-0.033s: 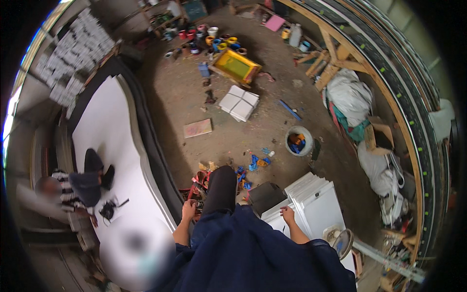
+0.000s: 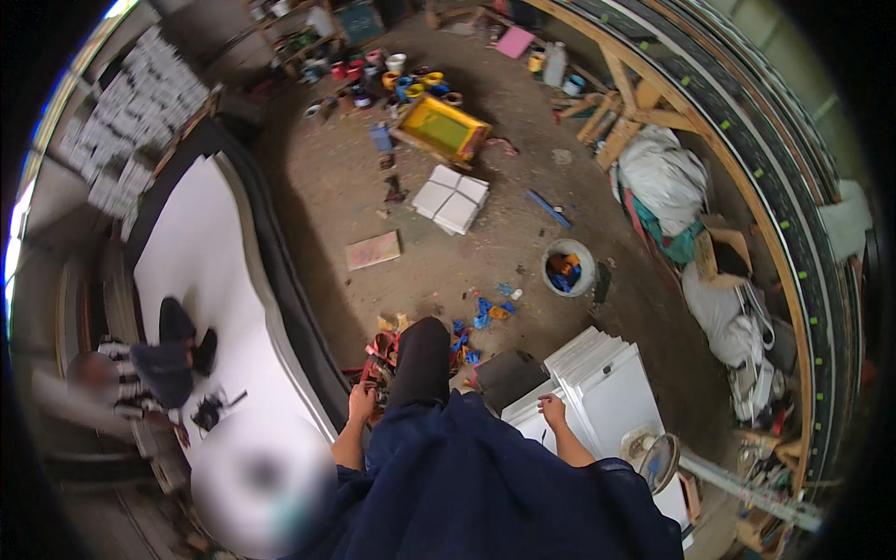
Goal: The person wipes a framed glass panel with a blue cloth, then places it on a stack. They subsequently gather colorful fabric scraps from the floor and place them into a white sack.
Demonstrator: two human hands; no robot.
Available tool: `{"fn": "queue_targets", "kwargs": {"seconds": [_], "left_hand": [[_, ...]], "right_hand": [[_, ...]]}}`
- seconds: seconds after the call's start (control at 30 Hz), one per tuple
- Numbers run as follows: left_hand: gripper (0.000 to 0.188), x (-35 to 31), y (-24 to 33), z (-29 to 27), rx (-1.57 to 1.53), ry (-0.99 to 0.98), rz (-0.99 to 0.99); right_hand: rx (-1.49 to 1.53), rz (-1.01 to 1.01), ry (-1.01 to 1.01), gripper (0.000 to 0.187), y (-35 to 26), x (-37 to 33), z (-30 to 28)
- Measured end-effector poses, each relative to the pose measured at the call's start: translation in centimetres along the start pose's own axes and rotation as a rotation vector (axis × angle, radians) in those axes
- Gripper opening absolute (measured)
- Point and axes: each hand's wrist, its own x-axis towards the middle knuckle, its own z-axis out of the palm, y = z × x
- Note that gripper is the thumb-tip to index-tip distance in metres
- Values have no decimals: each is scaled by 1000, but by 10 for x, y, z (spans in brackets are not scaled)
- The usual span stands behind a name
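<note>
My left hand (image 2: 362, 402) hangs at my side with its fingers loosely apart and nothing seen in it. Below it and beside my dark-clad knee (image 2: 419, 359) lies a heap of red scraps (image 2: 379, 359). On the other side, my right hand (image 2: 552, 411) is held over a stack of white boards (image 2: 611, 397), fingers apart and holding nothing I can see. Whether it touches the boards is unclear. A dark grey block-like object (image 2: 510, 375) stands just left of that stack.
Left, a person (image 2: 166, 359) is on large white sheets (image 2: 205, 252). Ahead lie a tied white bundle (image 2: 451, 200), a yellow-framed screen (image 2: 441, 129) and paint pots (image 2: 411, 86). A bucket of rags (image 2: 568, 268) stands right of blue scraps (image 2: 485, 311); a round fan-like object (image 2: 660, 464) stands near right.
The far floor and its objects have shifted slightly left in the view. Both my hands keep nearly the same place and pose.
</note>
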Motion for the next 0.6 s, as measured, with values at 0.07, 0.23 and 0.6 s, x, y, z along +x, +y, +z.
{"fn": "queue_targets", "kwargs": {"seconds": [0.07, 0.23, 0.6], "left_hand": [[21, 50, 27, 8, 27, -71, 94], [22, 254, 83, 36, 145, -290, 314], [19, 552, 299, 70, 223, -744, 811]], "right_hand": [[44, 64, 113, 19, 8, 9, -4], [29, 118, 508, 19, -16, 49, 24], [421, 404, 828, 12, -150, 41, 204]]}}
